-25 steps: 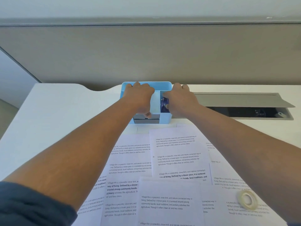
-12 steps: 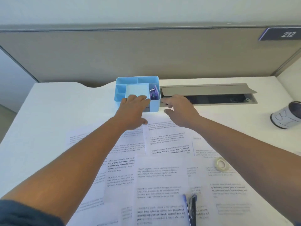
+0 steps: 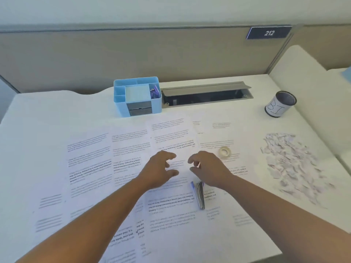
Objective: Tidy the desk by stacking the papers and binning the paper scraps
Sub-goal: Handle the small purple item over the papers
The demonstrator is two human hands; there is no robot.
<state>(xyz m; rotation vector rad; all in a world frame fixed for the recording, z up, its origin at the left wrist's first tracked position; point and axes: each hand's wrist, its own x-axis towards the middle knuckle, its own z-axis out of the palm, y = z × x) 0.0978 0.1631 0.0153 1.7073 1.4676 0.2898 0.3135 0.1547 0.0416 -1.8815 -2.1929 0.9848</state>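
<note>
Several printed paper sheets (image 3: 91, 164) lie spread and overlapping across the white desk. A heap of torn paper scraps (image 3: 292, 164) sits at the right. A small black mesh bin (image 3: 281, 104) with a white label stands behind the scraps at the far right. My left hand (image 3: 159, 169) and my right hand (image 3: 207, 168) hover side by side over the middle sheets, fingers loosely curled, holding nothing. Whether they touch the paper I cannot tell.
A light blue desk organiser (image 3: 137, 96) stands at the back centre, next to an open grey cable hatch (image 3: 207, 93). A roll of clear tape (image 3: 224, 151) and a stapler (image 3: 199, 194) lie on the sheets near my right hand. A partition wall closes the back.
Both hands have let go of the blue organiser and drawn back toward me, over the middle papers. The view has widened to the right, showing the scraps and bin.
</note>
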